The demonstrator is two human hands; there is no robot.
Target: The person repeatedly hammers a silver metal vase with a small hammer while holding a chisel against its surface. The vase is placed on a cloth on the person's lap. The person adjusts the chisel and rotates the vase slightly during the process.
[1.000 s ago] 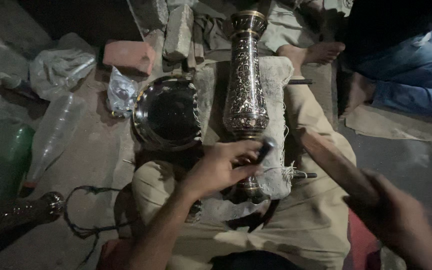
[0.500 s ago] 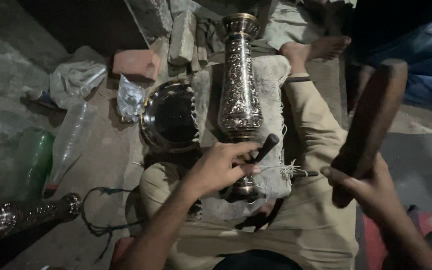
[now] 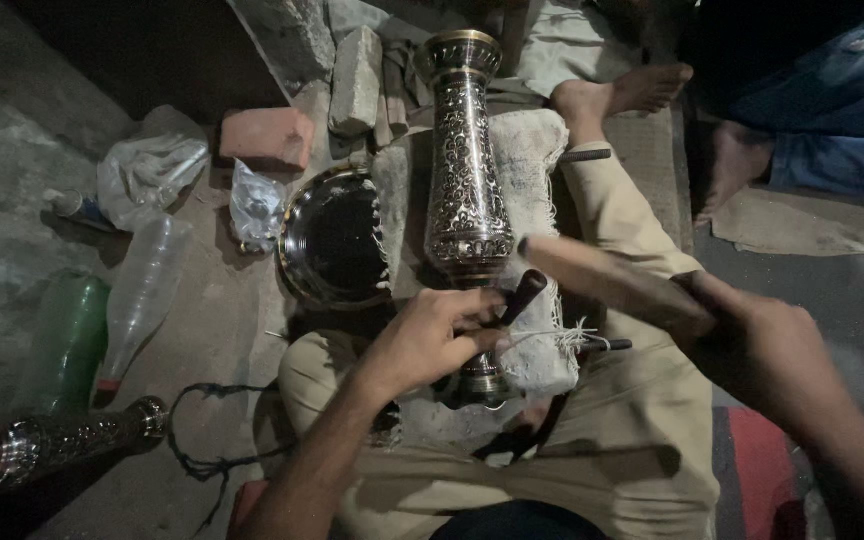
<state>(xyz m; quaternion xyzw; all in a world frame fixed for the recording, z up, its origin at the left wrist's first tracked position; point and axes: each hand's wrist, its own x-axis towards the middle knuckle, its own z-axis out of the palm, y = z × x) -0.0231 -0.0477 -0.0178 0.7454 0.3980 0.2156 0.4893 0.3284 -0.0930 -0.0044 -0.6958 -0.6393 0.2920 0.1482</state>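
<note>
A tall engraved metal vase (image 3: pixel 466 180) lies lengthwise on a white cloth pad (image 3: pixel 536 160) across my lap. My left hand (image 3: pixel 430 338) is closed around a short dark chisel (image 3: pixel 522 296) whose tip points at the vase's lower body. My right hand (image 3: pixel 752 340) grips a thick wooden mallet (image 3: pixel 612 282), brought down so its end is right at the chisel's head. My legs in beige trousers stretch out, with a bare foot (image 3: pixel 620 96) beyond the vase.
A round engraved metal tray (image 3: pixel 334 238) lies left of the vase. Bricks (image 3: pixel 267 136), stones, plastic bags and bottles (image 3: pixel 142 290) litter the floor at left. Another engraved vase (image 3: pixel 57 440) lies bottom left by a black cord. Another person's feet and blue jeans (image 3: pixel 832 110) are top right.
My right hand raised the mallet high, then swung it down onto the chisel head. My left hand kept the chisel against the vase.
</note>
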